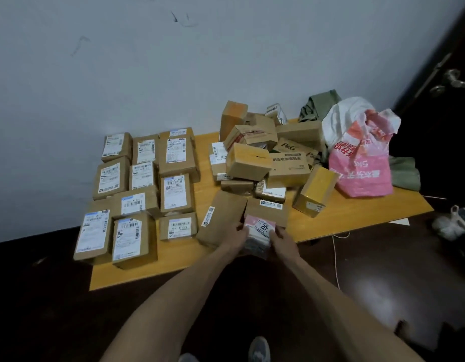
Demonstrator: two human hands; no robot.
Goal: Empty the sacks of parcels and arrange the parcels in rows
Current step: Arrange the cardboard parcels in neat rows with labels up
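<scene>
- At the table's (356,210) 6 o'clock edge, the left hand (238,232) and the right hand (281,237) each grip one side of a small pink-and-white parcel (260,231) marked "20".
- Labelled boxes (145,189) lie in rows from 9 to 7 o'clock.
- A loose heap of boxes (268,158) sits toward 1 o'clock.
- A pink-and-white sack (359,163) stands at 3 o'clock, with green cloth (317,104) behind it.

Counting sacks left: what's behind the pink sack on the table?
White plastic rises just behind the pink sack, with crumpled green fabric farther back. Anything lower down behind it is covered.
</scene>
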